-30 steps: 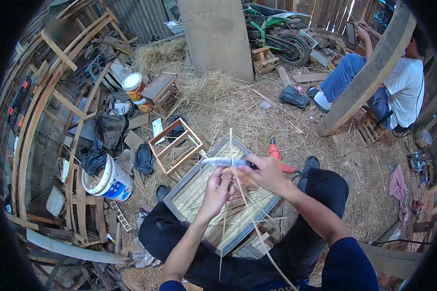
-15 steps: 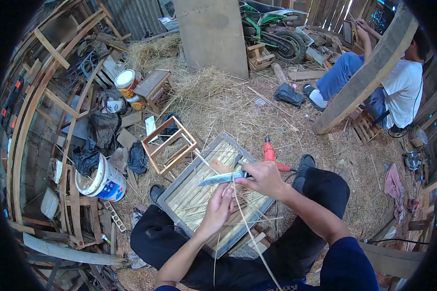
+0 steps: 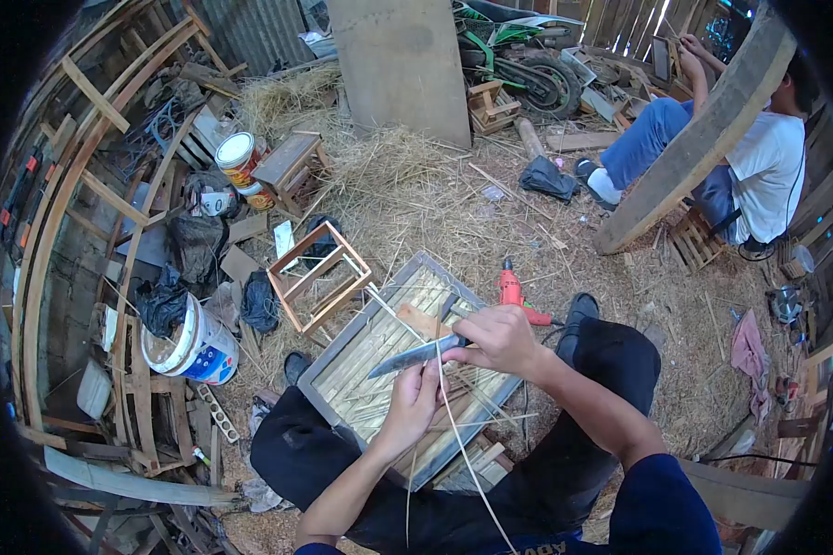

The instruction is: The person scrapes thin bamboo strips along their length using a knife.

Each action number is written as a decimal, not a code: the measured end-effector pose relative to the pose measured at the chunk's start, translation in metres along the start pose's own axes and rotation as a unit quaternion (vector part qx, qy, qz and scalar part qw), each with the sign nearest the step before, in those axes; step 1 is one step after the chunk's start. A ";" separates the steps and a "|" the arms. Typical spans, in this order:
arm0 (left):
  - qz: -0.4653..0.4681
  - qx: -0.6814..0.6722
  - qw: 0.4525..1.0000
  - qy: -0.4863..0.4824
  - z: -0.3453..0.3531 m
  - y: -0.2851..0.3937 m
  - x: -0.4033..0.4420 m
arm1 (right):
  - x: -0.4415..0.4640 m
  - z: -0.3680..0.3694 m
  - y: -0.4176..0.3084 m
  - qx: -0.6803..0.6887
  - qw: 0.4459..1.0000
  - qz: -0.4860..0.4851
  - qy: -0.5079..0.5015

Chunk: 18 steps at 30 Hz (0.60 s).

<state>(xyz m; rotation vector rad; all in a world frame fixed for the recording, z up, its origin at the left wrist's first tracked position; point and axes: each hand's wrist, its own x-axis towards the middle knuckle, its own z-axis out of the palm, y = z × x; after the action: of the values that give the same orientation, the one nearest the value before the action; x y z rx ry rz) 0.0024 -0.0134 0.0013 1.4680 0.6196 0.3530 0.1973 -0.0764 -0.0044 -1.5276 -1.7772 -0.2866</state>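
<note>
My right hand [image 3: 502, 340] is wrapped round the handle of a knife [image 3: 407, 359], whose blade points left and down over the board. A long thin strip [image 3: 460, 435] runs from the blade down toward my lap. My left hand [image 3: 413, 400] pinches a thin strip just below the blade, with part of it hidden by the fingers. Both hands are above a framed wooden board [image 3: 342, 347] between my legs. Cut strips [image 3: 472, 412] and a flat brown piece of wood [image 3: 421, 321] lie on the board.
A red drill [image 3: 518, 294] lies beyond the board, near my right foot. To the left are a small wooden frame [image 3: 347, 294] and a white bucket [image 3: 215, 356]. A person [image 3: 768, 166] sits at the upper right behind a slanted post [image 3: 694, 148].
The knife blade has gone from roughly level to slanting down to the left. My left hand has moved slightly lower, and the view has shifted a little.
</note>
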 end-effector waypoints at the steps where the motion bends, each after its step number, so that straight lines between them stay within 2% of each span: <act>1: -0.013 -0.004 1.000 -0.006 0.000 0.002 0.000 | 0.001 -0.001 0.001 -0.006 1.000 -0.006 0.002; 4: -0.038 -0.022 0.999 -0.015 -0.003 0.002 0.000 | 0.005 -0.015 0.001 -0.058 0.998 -0.021 -0.033; 6: -0.036 -0.039 0.999 -0.007 -0.004 -0.001 0.001 | 0.005 -0.018 0.001 -0.075 0.997 -0.019 -0.025; 9: -0.095 -0.116 0.989 -0.012 -0.002 0.009 -0.001 | 0.004 -0.018 0.001 -0.088 0.996 -0.014 -0.016; 18: -0.132 -0.161 0.977 -0.048 0.002 0.014 0.001 | -0.015 -0.016 0.007 -0.131 0.991 -0.002 -0.016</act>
<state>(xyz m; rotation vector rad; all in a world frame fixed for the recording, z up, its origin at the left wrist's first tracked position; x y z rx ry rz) 0.0062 -0.0130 0.0147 1.0704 0.6384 0.1643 0.2104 -0.0954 -0.0058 -1.7183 -1.8243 -0.5183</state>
